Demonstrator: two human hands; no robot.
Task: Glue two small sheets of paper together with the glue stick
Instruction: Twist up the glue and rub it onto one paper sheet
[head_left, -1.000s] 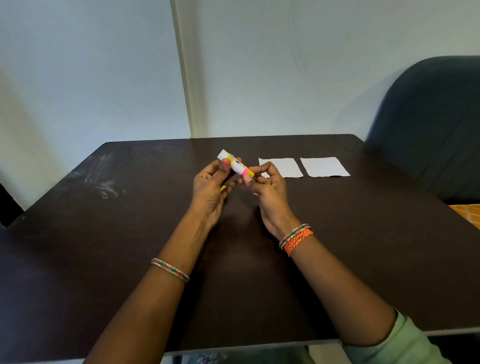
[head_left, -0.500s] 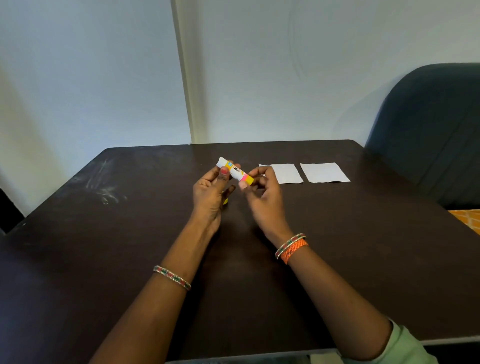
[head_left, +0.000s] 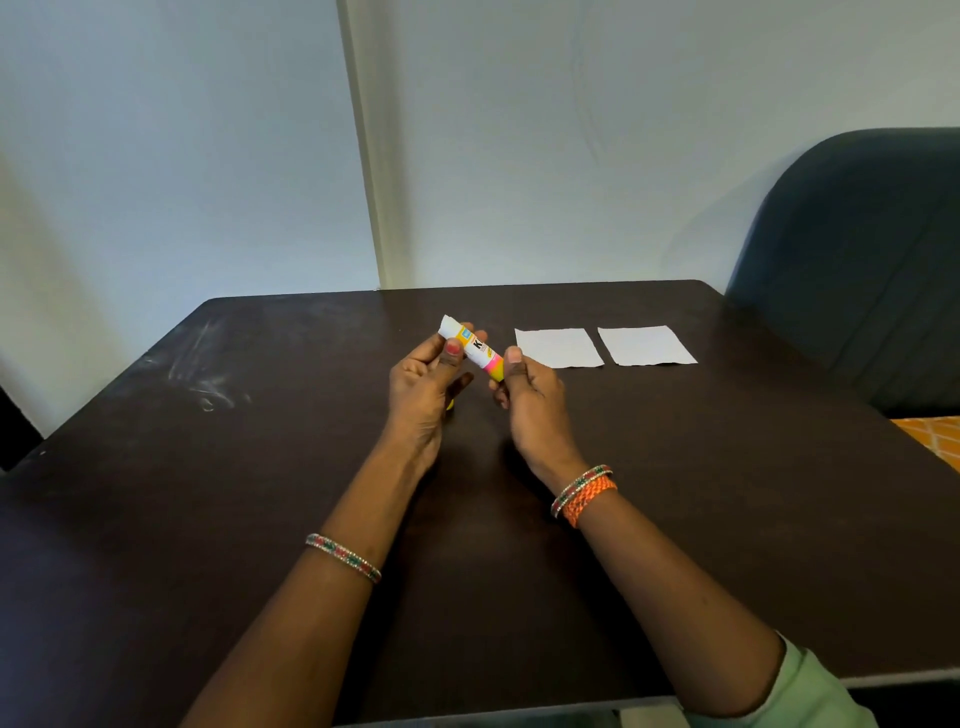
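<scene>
Held above the dark tabletop (head_left: 727, 519), near its middle: the glue stick (head_left: 475, 350), tilted, white end up and to the left, pink and yellow end down and to the right. Gripped at the white end by the left hand (head_left: 423, 387), thumb pressed on the barrel and fingers curled behind it. Pinched at the yellow end by the right hand (head_left: 532, 402), thumb on top, fingers curled beneath. Glimpsed under the left hand, a small yellow thing; could not tell what it was.

Lay flat on the tabletop just beyond the right hand: the nearer sheet of paper (head_left: 558, 347), white and small. Beside it to the right, apart by a narrow gap, the second sheet of paper (head_left: 647, 345), also flat and untouched.

Worn on the left forearm, a beaded bangle (head_left: 344, 557); on the right wrist, an orange braided band (head_left: 589, 500) against another bangle. Stood past the tabletop's right edge, a dark blue chair (head_left: 857, 270).
</scene>
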